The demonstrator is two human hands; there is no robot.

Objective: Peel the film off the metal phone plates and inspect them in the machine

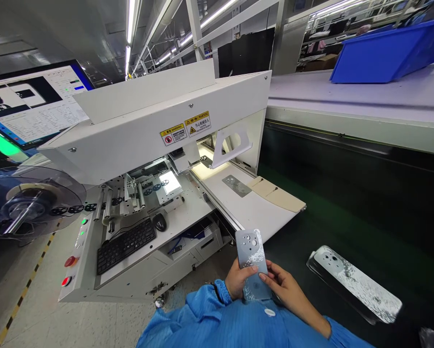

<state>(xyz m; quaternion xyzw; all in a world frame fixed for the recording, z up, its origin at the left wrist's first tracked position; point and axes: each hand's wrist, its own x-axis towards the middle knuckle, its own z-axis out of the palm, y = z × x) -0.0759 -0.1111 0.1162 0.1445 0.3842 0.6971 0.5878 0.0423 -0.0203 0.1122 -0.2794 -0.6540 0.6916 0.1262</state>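
Note:
Upright in front of my body is a grey phone back panel (251,258) with camera holes and a whitish mottled pattern. My left hand (238,279) is closed on its left edge, the thumb lying across its face. Along the right edge, my right hand (282,284) grips the same panel between thumb and fingers. A similar panel (236,185) lies flat on the white conveyor belt (260,212) of the machine ahead. To my right, more patterned phone back panels (360,280) rest in a stack on a dark surface.
The white machine (159,121) carries warning labels. A keyboard (126,244) and mouse (159,222) sit on its ledge, beside a film reel (32,203) and red buttons (66,280). A monitor (36,101) stands at left. A blue bin (387,55) occupies the right shelf.

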